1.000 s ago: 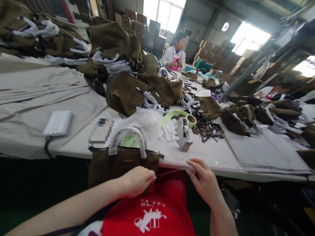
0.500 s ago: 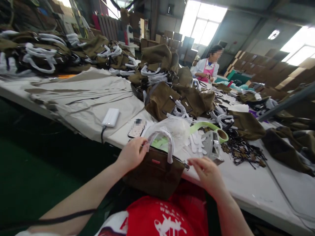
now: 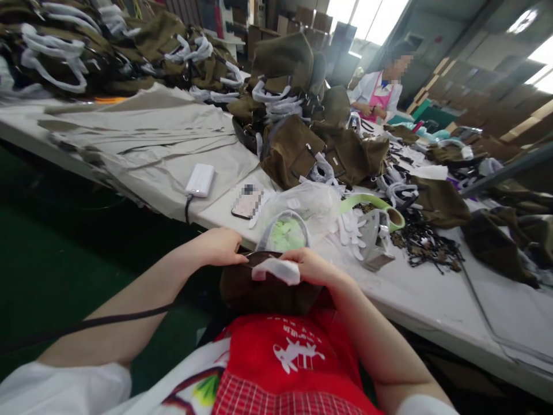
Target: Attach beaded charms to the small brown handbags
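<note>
Brown bag (image 3: 263, 294) on our lap at counter (image 3: 415, 300) edge: left hand (image 3: 222, 246) pinches its top, right hand (image 3: 309, 266) grips wrapped handle (image 3: 276, 270); zip seemingly unclosed.

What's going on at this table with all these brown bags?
A person in a red apron sits at a long white table with a small brown handbag against their front. Their left hand grips the bag's top edge, and their right hand rests on one of its white-wrapped handles. On the table lie a clear plastic bag, white gloves, a tape dispenser, and many more brown bags piled behind. Another person works farther along.
</note>
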### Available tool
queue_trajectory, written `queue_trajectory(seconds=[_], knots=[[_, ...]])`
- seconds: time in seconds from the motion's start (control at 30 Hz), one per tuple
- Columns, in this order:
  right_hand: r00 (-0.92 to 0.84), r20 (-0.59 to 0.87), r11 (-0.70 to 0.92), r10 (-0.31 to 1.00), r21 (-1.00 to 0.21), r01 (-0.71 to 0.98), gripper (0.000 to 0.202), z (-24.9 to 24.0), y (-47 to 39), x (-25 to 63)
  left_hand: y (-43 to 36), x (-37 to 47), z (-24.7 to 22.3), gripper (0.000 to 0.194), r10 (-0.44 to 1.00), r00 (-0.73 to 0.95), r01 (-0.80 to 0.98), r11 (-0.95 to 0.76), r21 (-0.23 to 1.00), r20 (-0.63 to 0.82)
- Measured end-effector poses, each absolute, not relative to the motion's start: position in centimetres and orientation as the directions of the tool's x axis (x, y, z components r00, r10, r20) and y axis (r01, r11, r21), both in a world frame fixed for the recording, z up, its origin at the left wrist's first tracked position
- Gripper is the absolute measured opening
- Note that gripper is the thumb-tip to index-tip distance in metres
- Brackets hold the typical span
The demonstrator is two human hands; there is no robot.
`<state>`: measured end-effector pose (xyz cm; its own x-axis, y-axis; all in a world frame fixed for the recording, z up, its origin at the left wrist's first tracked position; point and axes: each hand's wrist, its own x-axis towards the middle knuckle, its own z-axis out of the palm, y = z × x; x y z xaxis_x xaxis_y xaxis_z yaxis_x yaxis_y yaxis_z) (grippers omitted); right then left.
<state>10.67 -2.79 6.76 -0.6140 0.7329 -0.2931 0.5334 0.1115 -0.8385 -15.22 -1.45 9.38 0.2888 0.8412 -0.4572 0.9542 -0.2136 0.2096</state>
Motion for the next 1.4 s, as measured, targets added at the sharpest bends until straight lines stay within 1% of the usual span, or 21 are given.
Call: queue_trajectory(seconds=[0.07, 0.2, 0.27, 0.33, 0.4, 0.43, 0.5, 0.57, 0.63, 0.67, 0.77, 0.87, 0.93, 1.0, 1.07, 1.1, 1.17, 1.23, 1.3, 1.33, 1.4], knots=[[-0.715, -0.295, 0.229, 0.634, -0.811, 0.538, 0.020, 7.2, -4.4, 9.4, -1.8, -14.9, 9.1, 0.031, 0.809, 0.337, 0.939, -0.251, 0.236, -0.482], [-0.821, -0.266, 0.379, 0.506, -0.786, 0.488, 0.022, 8.5, -6.4, 8.2, -2.7, -13.8, 6.9, 0.015, 0.790, 0.416, 0.880, -0.225, 0.418, -0.451], [-0.867, -0.262, 0.399, 0.424, -0.805, 0.438, 0.022, 8.9, -7.1, 7.9, -3.3, -13.2, 5.5, 0.012, 0.809, 0.412, 0.844, -0.165, 0.510, -0.420], [-0.887, -0.298, 0.382, 0.354, -0.820, 0.427, 0.022, 8.6, -7.9, 7.4, -4.0, -12.9, 4.1, 0.017, 0.833, 0.373, 0.767, -0.029, 0.641, -0.408], [-0.877, -0.347, 0.295, 0.332, -0.845, 0.446, 0.020, 7.4, -8.6, 6.9, -4.6, -13.0, 2.8, 0.021, 0.840, 0.311, 0.598, 0.192, 0.778, -0.446], [-0.856, -0.375, 0.204, 0.356, -0.863, 0.463, 0.020, 6.5, -8.9, 6.8, -4.9, -13.1, 2.3, 0.022, 0.830, 0.282, 0.483, 0.311, 0.819, -0.481], [-0.748, -0.451, -0.043, 0.486, -0.868, 0.495, 0.023, 4.3, -9.0, 6.5, -5.5, -13.3, 1.5, 0.027, 0.798, 0.255, 0.252, 0.491, 0.834, -0.546], [-0.562, -0.530, -0.241, 0.635, -0.827, 0.508, 0.028, 2.2, -8.7, 6.3, -6.2, -13.4, 1.2, 0.032, 0.761, 0.272, 0.063, 0.597, 0.800, -0.589], [-0.416, -0.559, -0.286, 0.717, -0.780, 0.556, 0.031, 0.8, -8.3, 6.1, -6.7, -13.1, 1.2, 0.035, 0.728, 0.306, -0.041, 0.654, 0.756, -0.613], [-0.392, -0.566, -0.281, 0.725, -0.763, 0.582, 0.029, 0.3, -8.2, 5.9, -6.9, -12.8, 1.3, 0.037, 0.714, 0.323, -0.068, 0.672, 0.737, -0.621], [-0.473, -0.619, -0.328, 0.627, -0.761, 0.560, 0.022, -0.2, -8.1, 5.3, -7.0, -12.1, 1.1, 0.043, 0.701, 0.345, -0.099, 0.689, 0.718, -0.625], [-0.538, -0.632, -0.459, 0.558, -0.775, 0.435, 0.021, -0.3, -8.5, 5.0, -6.6, -12.0, 1.4, 0.051, 0.692, 0.365, -0.004, 0.671, 0.742, -0.624], [-0.526, -0.619, -0.471, 0.583, -0.785, 0.401, 0.019, -0.6, -8.8, 5.1, -6.6, -12.3, 2.6, 0.052, 0.707, 0.363, 0.204, 0.575, 0.792, -0.607], [-0.501, -0.585, -0.399, 0.638, -0.807, 0.434, 0.016, -0.7, -8.9, 5.4, -7.1, -12.6, 4.8, 0.050, 0.821, 0.288, 0.476, 0.325, 0.818, -0.493], [-0.461, -0.556, -0.295, 0.691, -0.800, 0.522, 0.014, -0.6, -8.9, 5.7, -7.9, -12.7, 7.3, 0.044, 0.938, 0.240, 0.686, 0.020, 0.728, -0.251], [-0.444, -0.545, -0.252, 0.711, -0.787, 0.563, 0.014, -0.6, -8.8, 5.8, -8.2, -12.7, 8.3, 0.033, 0.941, 0.291, 0.727, -0.101, 0.679, -0.172], [-0.414, -0.531, -0.201, 0.739, -0.761, 0.617, 0.016, -0.4, -8.7, 5.8, -8.6, -12.4, 9.2, 0.019, 0.905, 0.409, 0.755, -0.264, 0.600, -0.115], [-0.395, -0.506, -0.173, 0.767, -0.756, 0.631, 0.015, -0.3, -8.5, 5.6, -8.5, -12.3, 8.7, 0.022, 0.905, 0.406, 0.808, -0.292, 0.511, -0.125], [-0.409, -0.477, -0.159, 0.778, -0.780, 0.606, 0.012, -0.3, -8.4, 5.4, -7.9, -12.5, 7.6, 0.030, 0.942, 0.286, 0.882, -0.189, 0.431, -0.173], [-0.419, -0.469, -0.171, 0.777, -0.799, 0.577, 0.011, -0.3, -8.4, 5.2, -7.6, -12.6, 7.0, 0.031, 0.944, 0.246, 0.894, -0.132, 0.427, -0.222], [-0.429, -0.487, -0.267, 0.761, -0.838, 0.477, 0.014, -0.2, -8.4, 4.9, -7.0, -12.9, 6.1, 0.025, 0.916, 0.241, 0.874, -0.060, 0.482, -0.322]])
